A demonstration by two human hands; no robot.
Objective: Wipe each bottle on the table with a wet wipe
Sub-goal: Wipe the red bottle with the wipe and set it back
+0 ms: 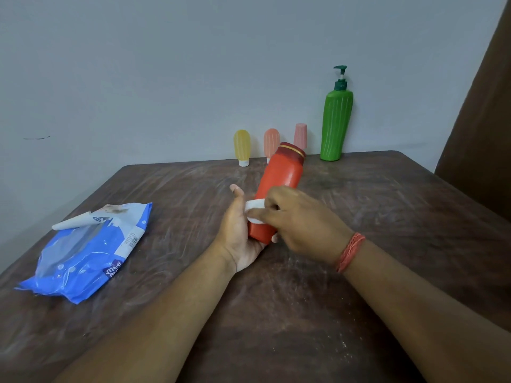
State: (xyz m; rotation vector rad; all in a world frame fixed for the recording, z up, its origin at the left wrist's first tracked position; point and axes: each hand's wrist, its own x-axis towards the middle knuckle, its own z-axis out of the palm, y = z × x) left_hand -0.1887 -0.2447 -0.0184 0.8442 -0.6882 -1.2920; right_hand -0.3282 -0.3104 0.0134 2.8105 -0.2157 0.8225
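An orange-red bottle (279, 183) with a dark red cap is tilted away from me above the table. My left hand (238, 230) grips its lower end from the left and underneath. My right hand (296, 217) pinches a white wet wipe (253, 210) against the bottle's lower body. At the table's far edge stand a tall green pump bottle (336, 123), a yellow tube (242, 146), an orange tube (271, 140) and a pink tube (300, 135), the last two partly hidden behind the red bottle.
A blue wet-wipe pack (85, 252) with its flap lifted lies at the left of the brown table (387, 217). A grey wall runs behind the table. A brown curtain (486, 106) hangs at the right.
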